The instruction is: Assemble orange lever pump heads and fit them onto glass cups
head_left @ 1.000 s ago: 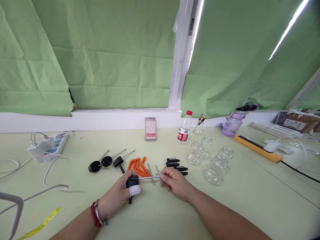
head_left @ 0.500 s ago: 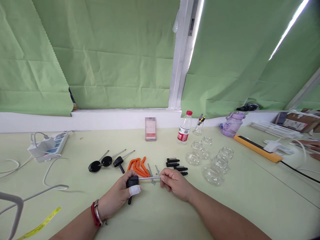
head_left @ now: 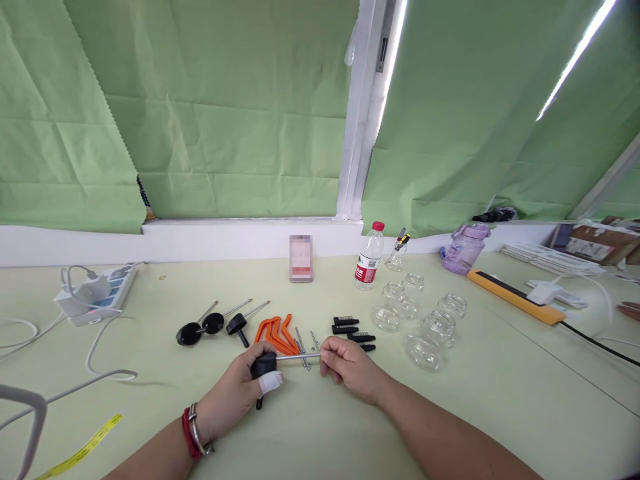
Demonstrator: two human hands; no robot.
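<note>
Black cap [head_left: 264, 364] gripped in left hand [head_left: 239, 388], metal rod [head_left: 296, 357] pinched at its end by right hand [head_left: 354, 369], orange pieces [head_left: 289, 343] beyond

Grn blinds [head_left: 225, 113], red-capped btl [head_left: 369, 265], purple jug [head_left: 465, 252] nr orange pwr strip [head_left: 510, 293], cardbd box [head_left: 603, 241] far R

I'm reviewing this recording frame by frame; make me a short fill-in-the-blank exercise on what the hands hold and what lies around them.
1. The left hand grips a round-topped part coloured ____.
2. The right hand pinches the metal rod of that part, while a white wrap covers the left hand's ____.
3. The bent pieces lying just beyond the hands are ____ in colour.
4. The labelled bottle has a cap that is ____.

Missing words: black; thumb; orange; red.
</note>
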